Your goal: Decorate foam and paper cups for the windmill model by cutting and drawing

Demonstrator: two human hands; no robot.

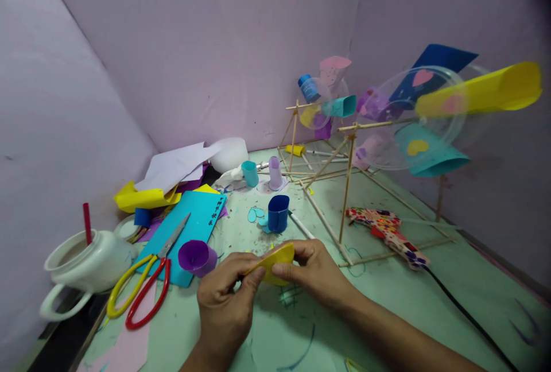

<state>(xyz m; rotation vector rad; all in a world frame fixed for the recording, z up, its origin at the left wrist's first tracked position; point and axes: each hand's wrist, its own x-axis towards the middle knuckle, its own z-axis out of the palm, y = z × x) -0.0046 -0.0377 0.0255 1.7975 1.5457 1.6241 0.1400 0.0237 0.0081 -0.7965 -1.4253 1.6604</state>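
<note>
Low over the table's near middle, I hold a piece of yellow paper, bent into a curve. My left hand pinches its left side between thumb and fingers. On its right side, my right hand has thumb and fingertips closed on the paper. Just beyond stands a dark blue paper tube. A purple paper cup shape lies tilted left of my left hand. Farther back are a teal tube and a lilac tube, both upright.
Scissors with yellow and red handles lie on teal card at left, beside a white teapot. Stick frames carrying clear discs with paper cups stand at right. A patterned glue gun trails a black cord. A marker lies mid-table.
</note>
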